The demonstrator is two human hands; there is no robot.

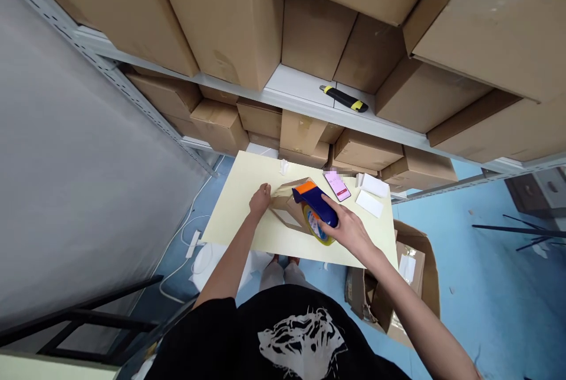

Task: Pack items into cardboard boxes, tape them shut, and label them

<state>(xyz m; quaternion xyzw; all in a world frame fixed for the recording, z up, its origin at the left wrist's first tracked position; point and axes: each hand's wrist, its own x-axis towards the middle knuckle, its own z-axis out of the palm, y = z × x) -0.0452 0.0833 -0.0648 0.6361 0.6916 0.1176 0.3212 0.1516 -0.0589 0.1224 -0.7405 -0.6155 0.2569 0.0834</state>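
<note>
A small cardboard box [285,206] lies on the pale yellow table [225,209], with a whitish panel on its near side. My left hand [260,200] is closed at the left end of this box, its fingers curled against the edge; the fingertips are partly hidden. In my right hand [349,229] is a blue and orange tape dispenser [322,206], tilted over the box's right part. A roll of yellowish tape [317,228] sits in the dispenser. Whether tape sticks to the box I cannot tell.
Beyond the box lie a lit phone [338,185], white cards [370,202] and a crumpled white scrap [283,166]. Cardboard boxes fill the shelves behind, where a utility knife [344,98] rests. An open carton [427,262] stands right of the table; a power strip [193,244] lies left.
</note>
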